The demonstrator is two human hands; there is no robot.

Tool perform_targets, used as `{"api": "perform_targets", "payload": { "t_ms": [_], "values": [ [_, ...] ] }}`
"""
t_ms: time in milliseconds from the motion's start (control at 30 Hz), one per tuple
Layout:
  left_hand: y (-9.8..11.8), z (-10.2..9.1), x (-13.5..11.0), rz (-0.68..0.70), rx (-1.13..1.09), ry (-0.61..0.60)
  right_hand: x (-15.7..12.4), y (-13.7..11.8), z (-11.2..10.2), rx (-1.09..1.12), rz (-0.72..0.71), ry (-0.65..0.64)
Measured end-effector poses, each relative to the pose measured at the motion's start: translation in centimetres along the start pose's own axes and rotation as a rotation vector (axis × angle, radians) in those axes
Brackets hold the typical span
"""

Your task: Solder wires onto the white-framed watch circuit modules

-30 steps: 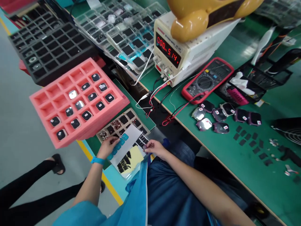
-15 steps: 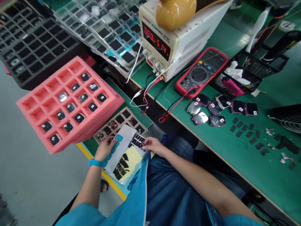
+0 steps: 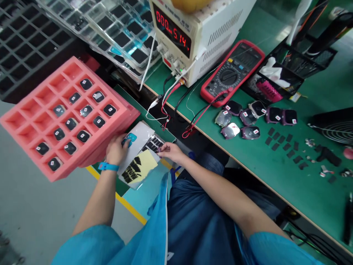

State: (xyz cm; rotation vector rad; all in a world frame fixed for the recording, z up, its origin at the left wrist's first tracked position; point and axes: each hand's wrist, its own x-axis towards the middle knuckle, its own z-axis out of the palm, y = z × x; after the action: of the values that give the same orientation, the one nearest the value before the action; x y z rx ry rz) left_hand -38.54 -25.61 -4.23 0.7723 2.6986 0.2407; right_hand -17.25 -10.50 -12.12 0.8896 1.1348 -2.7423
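Observation:
My left hand (image 3: 117,149), with a blue wristband, is closed on the left edge of a white sheet (image 3: 140,133) bearing blue rounded-square stickers (image 3: 131,137). Its fingers cover most of the stickers. My right hand (image 3: 170,151) pinches a small purple piece (image 3: 159,149), beside a sheet with black strips (image 3: 151,142). A yellow paper (image 3: 147,161), carrying a cluster of black strips (image 3: 131,172), lies with these sheets between my hands.
A pink foam tray (image 3: 35,125) of small black-faced devices stands to the left. Beyond are a power supply (image 3: 190,33), a red multimeter (image 3: 231,73) and loose cables (image 3: 165,106). Several purple-framed watch-like cases (image 3: 250,132) and small black pads (image 3: 281,139) rest on the green bench.
The sheets now cover the compartment tray of small parts that showed before. My left hand has slid over more of the blue stickers. The camera view has shifted.

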Motion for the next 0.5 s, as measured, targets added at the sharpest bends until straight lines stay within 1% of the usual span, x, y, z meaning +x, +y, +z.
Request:
{"api": "perform_targets", "payload": {
  "t_ms": [100, 200, 333, 433, 500],
  "values": [
    [0.6, 1.1, 1.1, 0.021, 0.024, 0.018, 1.0, -0.4, 0.4, -0.036, -0.013, 0.042],
    [0.8, 1.9, 1.2, 0.032, 0.033, 0.019, 1.3, -0.7, 0.9, -0.070, -0.016, 0.072],
    [0.7, 2.3, 0.3, 0.037, 0.015, 0.057, 1.2, -1.0, 1.8, -0.097, -0.026, 0.086],
    [0.8, 2.1, -0.7, 0.032, -0.018, 0.122, 0.7, -1.1, 2.1, -0.096, -0.030, 0.093],
    [1.2, 1.7, -1.4, 0.032, -0.050, 0.181, 0.1, -1.2, 1.9, -0.080, -0.032, 0.111]
  ]
}}
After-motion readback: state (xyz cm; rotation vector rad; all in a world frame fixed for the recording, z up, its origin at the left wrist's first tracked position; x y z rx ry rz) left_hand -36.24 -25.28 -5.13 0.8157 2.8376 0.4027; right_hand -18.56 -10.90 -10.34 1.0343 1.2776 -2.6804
